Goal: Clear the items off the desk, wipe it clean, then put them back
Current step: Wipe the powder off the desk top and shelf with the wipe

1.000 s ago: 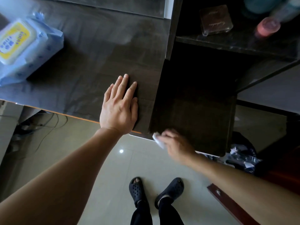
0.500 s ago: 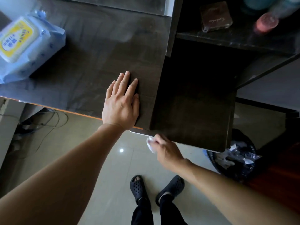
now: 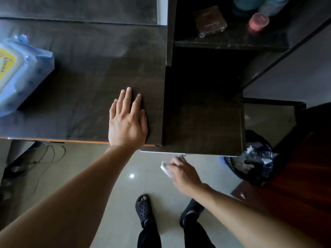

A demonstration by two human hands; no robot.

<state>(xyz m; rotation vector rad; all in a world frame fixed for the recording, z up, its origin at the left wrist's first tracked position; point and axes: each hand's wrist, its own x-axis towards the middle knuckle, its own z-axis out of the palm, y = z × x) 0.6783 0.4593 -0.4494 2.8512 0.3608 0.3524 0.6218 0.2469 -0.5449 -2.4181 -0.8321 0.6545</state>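
- The right hand [image 3: 184, 171] pinches a small white folded wipe [image 3: 165, 169], just off the dark wooden desk [image 3: 89, 77] edge beyond its fingertips.
- The left hand [image 3: 128, 122] lies flat, fingers spread, on the desktop.

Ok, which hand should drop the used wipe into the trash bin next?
Probably the right hand: it already holds the white wipe off the desk edge, near the bin. The left hand lies flat on the desk.

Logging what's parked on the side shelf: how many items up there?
3 that I can make out: a brown square case at left, a pink-capped bottle right of it, and a teal container behind, cut off by the frame. More may be hidden.
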